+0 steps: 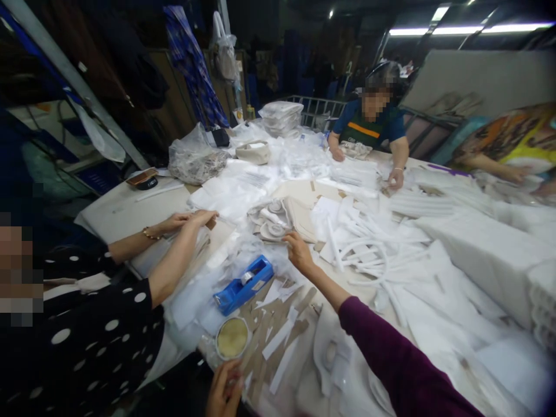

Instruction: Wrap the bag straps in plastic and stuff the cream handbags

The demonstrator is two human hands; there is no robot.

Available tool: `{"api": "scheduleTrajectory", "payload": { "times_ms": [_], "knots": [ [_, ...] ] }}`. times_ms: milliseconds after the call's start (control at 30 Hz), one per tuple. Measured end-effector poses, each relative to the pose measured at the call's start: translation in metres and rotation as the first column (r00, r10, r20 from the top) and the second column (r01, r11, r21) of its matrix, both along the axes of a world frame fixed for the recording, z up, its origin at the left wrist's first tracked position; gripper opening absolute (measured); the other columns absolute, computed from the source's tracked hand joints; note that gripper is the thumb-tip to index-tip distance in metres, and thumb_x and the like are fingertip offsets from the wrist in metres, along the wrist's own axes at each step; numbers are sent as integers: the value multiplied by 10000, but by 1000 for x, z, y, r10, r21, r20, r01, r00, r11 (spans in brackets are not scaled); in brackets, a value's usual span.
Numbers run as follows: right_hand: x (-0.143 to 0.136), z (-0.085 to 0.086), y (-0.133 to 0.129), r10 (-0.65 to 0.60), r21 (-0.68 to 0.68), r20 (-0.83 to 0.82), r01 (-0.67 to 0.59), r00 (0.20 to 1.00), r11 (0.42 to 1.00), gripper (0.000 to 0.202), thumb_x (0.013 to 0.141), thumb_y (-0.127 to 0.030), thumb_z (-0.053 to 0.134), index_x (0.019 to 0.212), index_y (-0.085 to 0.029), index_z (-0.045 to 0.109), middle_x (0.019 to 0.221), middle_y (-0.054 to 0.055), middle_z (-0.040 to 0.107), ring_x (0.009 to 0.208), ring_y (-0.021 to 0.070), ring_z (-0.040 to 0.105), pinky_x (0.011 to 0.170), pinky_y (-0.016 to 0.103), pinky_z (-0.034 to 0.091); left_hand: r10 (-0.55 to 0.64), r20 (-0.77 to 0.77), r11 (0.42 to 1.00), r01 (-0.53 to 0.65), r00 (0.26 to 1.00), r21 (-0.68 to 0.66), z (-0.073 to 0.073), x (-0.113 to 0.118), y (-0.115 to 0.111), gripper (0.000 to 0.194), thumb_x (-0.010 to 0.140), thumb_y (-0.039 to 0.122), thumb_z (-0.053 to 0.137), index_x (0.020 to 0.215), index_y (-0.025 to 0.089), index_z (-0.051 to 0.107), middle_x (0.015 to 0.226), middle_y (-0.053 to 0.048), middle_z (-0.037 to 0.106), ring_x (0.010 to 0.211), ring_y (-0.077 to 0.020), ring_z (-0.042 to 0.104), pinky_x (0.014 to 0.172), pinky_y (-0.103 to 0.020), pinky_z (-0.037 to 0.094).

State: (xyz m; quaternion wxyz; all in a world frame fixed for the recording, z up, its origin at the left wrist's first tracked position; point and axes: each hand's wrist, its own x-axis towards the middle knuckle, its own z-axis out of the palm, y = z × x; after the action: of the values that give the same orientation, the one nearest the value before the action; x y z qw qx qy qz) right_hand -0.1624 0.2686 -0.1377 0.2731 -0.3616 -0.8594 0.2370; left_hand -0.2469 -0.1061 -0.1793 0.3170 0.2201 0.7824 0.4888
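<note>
My right hand, at the end of a purple sleeve, reaches to the middle of the table. Its fingers pinch the near edge of a beige folded cloth bundle with rolled pieces on top. My left hand is low at the table's near edge, fingers loosely curled and apart, with nothing visible in them. Just above it stands a round tin with a yellowish surface. A blue tape dispenser lies between my hands, beside loose paper strips.
At left, a co-worker in polka-dot sleeves handles a stack of flat pieces. Two more people work across the table. White tubing and a large white block lie at right; clear plastic bags sit behind.
</note>
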Motion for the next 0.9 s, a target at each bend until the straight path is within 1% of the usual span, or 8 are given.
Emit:
{"api": "scheduleTrajectory", "payload": {
  "times_ms": [100, 200, 300, 400, 500, 600, 700, 900],
  "knots": [
    [80, 9, -39, -123, -179, -147, 96, 981, 979, 306, 758, -109, 413, 925, -189, 657, 920, 61, 640, 832, 178, 594, 785, 321, 470, -122, 64, 990, 126, 990, -63, 12, 3, 11, 496, 673, 602, 621, 941, 186, 655, 1007, -90, 641, 883, -244, 619, 741, -331, 533],
    [171, 8, -96, -329, -352, -132, 266, 935, 897, 234, 764, -215, 453, 863, -201, 665, 854, 35, 672, 801, 185, 616, 762, 321, 468, -252, 102, 962, 261, 962, -86, 18, 10, 18, 459, 664, 568, 634, 918, 187, 668, 981, -83, 653, 893, -243, 618, 793, -341, 516],
    [251, 0, -158, -580, -517, -87, 461, 810, 721, 253, 768, -304, 471, 887, -192, 665, 870, 36, 687, 746, 184, 620, 737, 318, 471, -296, 127, 946, 309, 947, -94, 18, 24, 20, 437, 664, 534, 633, 927, 186, 665, 990, -83, 651, 911, -248, 613, 812, -351, 501],
    [307, -14, -214, -758, -604, -41, 588, 651, 538, 304, 752, -379, 499, 916, -184, 666, 856, 38, 693, 706, 181, 596, 680, 302, 467, -301, 194, 939, 325, 934, -111, 17, 45, 21, 462, 639, 525, 642, 940, 175, 649, 919, -78, 660, 878, -255, 621, 804, -366, 494],
    [337, -27, -254, -838, -661, -19, 622, 545, 420, 373, 723, -437, 542, 953, -173, 670, 824, 41, 698, 673, 179, 579, 662, 305, 469, -300, 247, 933, 338, 921, -126, 19, 70, 21, 480, 608, 521, 660, 938, 172, 640, 890, -74, 668, 875, -265, 630, 795, -374, 493],
    [353, -37, -277, -866, -737, -41, 570, 498, 363, 430, 692, -486, 589, 977, -172, 664, 910, 62, 710, 812, 218, 627, 738, 329, 492, -323, 227, 927, 355, 919, -118, 24, 93, 24, 481, 611, 514, 669, 945, 169, 649, 975, -93, 673, 941, -276, 621, 830, -376, 488],
    [364, -42, -288, -874, -812, -84, 475, 479, 339, 464, 660, -496, 631, 996, -177, 651, 1029, 83, 697, 997, 257, 616, 840, 356, 492, -332, 233, 926, 363, 914, -105, 29, 110, 30, 511, 646, 559, 645, 964, 160, 661, 1053, -115, 668, 1036, -291, 600, 884, -379, 472],
    [373, -44, -302, -900, -911, -59, 345, 431, 225, 580, 621, -532, 674, 1066, -164, 624, 1110, 115, 669, 1061, 274, 595, 877, 375, 481, -211, 354, 954, 271, 911, -130, 31, 125, 41, 594, 737, 627, 558, 1100, 164, 643, 1154, -132, 653, 1149, -284, 563, 981, -417, 414]
  ]
}}
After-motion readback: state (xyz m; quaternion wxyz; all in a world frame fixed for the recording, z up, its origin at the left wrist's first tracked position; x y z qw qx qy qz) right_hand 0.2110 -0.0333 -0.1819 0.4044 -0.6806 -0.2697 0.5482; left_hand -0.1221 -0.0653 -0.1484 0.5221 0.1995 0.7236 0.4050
